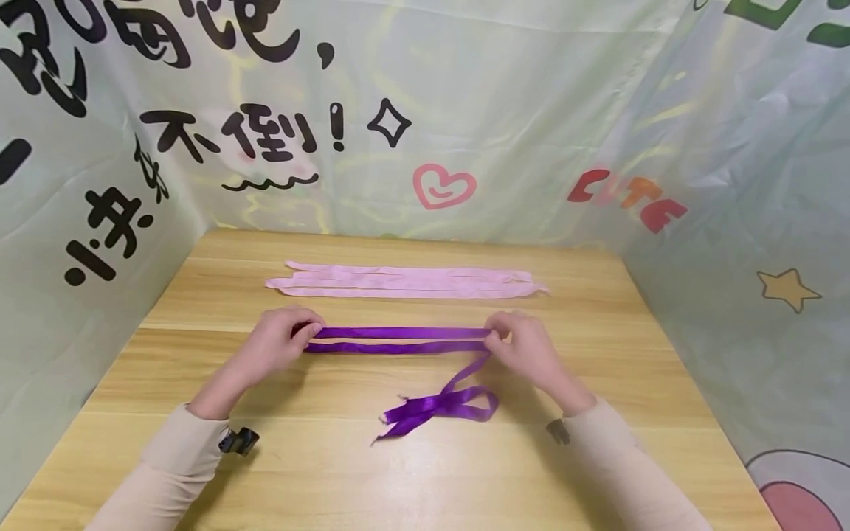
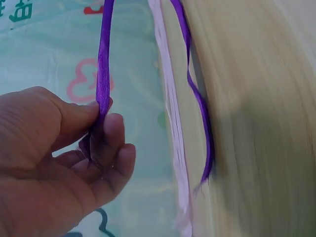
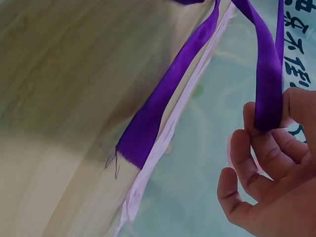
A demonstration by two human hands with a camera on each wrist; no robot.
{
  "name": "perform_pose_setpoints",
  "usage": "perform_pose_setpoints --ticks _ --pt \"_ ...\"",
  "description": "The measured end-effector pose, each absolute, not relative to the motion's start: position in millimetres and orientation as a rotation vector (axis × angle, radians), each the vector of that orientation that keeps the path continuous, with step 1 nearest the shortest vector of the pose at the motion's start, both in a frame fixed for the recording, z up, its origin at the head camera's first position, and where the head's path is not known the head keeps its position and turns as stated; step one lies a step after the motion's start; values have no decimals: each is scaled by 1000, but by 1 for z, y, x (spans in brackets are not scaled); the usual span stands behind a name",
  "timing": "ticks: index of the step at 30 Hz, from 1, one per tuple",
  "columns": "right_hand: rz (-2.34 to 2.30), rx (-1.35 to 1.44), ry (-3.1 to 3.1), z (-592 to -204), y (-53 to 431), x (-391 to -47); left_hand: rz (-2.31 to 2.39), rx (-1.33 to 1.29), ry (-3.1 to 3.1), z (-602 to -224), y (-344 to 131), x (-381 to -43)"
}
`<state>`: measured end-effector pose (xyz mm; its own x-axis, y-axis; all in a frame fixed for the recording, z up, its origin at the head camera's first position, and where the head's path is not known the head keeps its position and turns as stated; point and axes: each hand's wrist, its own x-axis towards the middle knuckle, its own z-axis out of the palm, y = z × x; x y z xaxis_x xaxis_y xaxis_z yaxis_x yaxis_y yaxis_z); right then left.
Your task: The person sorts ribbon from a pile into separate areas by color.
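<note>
A purple satin ribbon [image 1: 401, 333] is stretched straight between both hands. My left hand [image 1: 279, 339] pinches its frayed end between thumb and fingers, as the left wrist view also shows. With thumb and index finger my right hand [image 1: 524, 343] pinches the same ribbon where it folds over [image 3: 269, 116]. From there a loose length runs down toward a bunched purple ribbon pile [image 1: 438, 405] with frayed ends. Just below the stretched ribbon, a second purple strip [image 1: 395, 347] lies parallel on the table; its frayed end shows in the right wrist view.
Several pale pink ribbon strips [image 1: 405, 282] lie side by side farther back on the wooden table [image 1: 319, 479]. Printed cloth walls [image 1: 518, 118] rise at the back and both sides. Dark wrist devices [image 1: 239, 441] sit at both cuffs.
</note>
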<state>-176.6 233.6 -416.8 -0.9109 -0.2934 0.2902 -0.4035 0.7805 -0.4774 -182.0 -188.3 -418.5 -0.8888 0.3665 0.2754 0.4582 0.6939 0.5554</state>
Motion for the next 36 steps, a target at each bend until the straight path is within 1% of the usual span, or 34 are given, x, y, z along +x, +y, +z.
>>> perform_pose_setpoints --ticks 11,21,28,36 --pt "824 412 -2887 -411 255 -174 -890 -493 -2847 -415 -222 -186" --pt "876 526 -3036 -418 265 -173 -813 -350 -2969 -416 -240 -183" --pt "826 419 -3060 -426 284 -175 -757 -324 -3045 -425 -254 -184" --pt "1026 264 -3110 -426 295 -171 -793 -338 -3154 -434 -255 -184"
